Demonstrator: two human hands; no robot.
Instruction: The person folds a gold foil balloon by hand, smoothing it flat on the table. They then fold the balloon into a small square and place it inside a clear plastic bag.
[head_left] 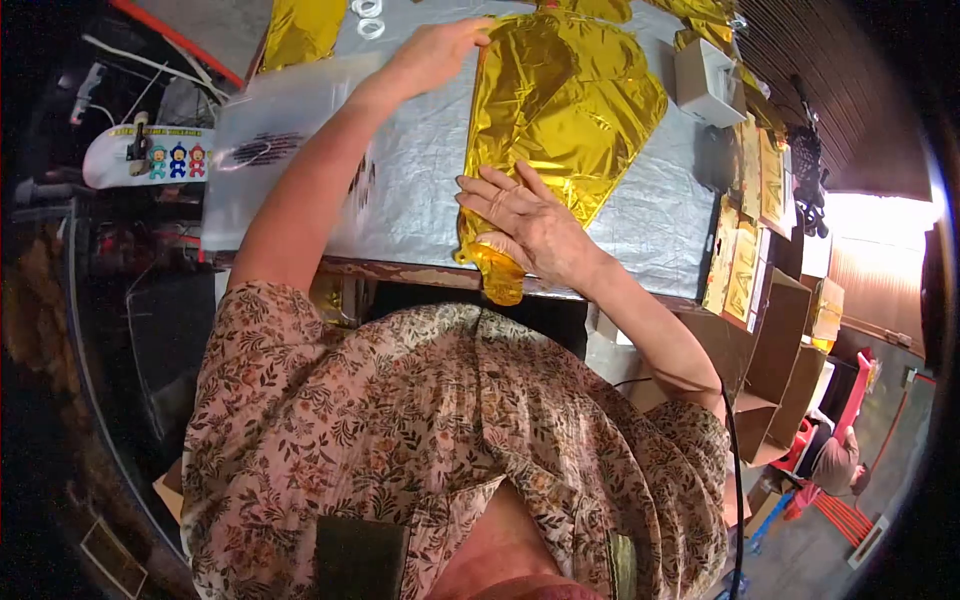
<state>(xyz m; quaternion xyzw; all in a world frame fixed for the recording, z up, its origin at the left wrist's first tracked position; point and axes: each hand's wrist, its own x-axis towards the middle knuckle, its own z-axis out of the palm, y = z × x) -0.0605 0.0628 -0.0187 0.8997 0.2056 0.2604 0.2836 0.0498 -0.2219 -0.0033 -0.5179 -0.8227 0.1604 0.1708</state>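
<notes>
Foil [580, 115], gold and thin-looking, lies on the silver-covered table [415, 220], its narrow tail [503, 288] reaching over the near edge. From my end I'd judge it very light, soft and slippery, quick to crease or tear under a sharp tug — so I'd hold it by the straight left edge with a broad pinch and steady the body with a flat palm. I see the right hand [540, 230] laid over its lower part, fingers spread apart. The left hand [435, 60] has its fingertips at the upper left edge; whether they pinch it, I cannot tell. The right palm hides what is beneath, the far end is hard to make out — and 1 layer or 2, I can't say.
</notes>
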